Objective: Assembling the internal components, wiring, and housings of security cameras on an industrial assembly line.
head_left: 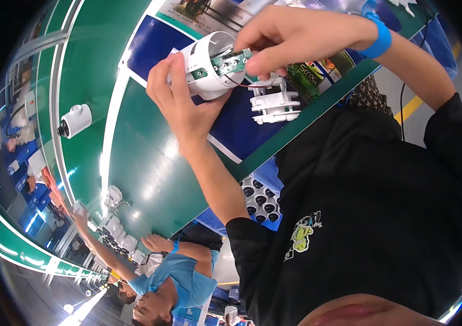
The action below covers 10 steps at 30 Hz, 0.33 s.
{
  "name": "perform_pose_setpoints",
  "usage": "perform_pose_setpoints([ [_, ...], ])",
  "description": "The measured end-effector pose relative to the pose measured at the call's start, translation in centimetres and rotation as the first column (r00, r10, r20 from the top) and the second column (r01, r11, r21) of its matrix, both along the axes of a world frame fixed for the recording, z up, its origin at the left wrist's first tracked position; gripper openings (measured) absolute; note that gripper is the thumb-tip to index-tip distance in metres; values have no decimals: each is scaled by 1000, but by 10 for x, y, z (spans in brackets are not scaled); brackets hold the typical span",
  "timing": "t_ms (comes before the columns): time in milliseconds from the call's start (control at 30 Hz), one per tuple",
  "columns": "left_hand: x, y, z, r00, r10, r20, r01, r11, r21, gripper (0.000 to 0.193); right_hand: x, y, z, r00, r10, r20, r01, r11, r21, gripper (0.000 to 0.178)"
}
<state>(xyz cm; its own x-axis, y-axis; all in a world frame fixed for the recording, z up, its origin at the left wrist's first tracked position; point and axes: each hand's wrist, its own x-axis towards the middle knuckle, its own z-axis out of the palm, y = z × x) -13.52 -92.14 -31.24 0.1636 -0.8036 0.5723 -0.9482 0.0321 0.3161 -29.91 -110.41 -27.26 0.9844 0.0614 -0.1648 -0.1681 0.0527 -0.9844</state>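
My left hand (182, 98) is wrapped around a white cylindrical housing (197, 58), tilted with its open end toward my right hand. Fingers of my right hand (285, 46) pinch a green circuit board (230, 63) at the housing's mouth. The board lies partly within the opening, and how deep it sits I cannot tell. Thin red and dark wires trail from the housing toward a white plastic bracket (274, 101). That bracket rests just below my right hand, on a dark blue sheet (236, 133) over the green table.
Printed sheets (323, 73) lie near my right hand. On the green surface beyond the rail stands a white camera-like unit (76, 120). Round black parts fill a tray (261, 200) below the table edge. A co-worker in blue (174, 282) reaches across farther along, beside several white housings (117, 231).
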Motion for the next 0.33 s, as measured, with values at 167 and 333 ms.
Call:
perform_pose_setpoints([
  [167,0,3,-5,994,-63,-88,57,996,-71,96,-9,-4,10,999,-39,-17,40,998,50,23],
  [333,0,3,-8,990,-110,-88,106,993,-52,97,-13,-6,2,983,-124,137,150,968,-202,43],
])
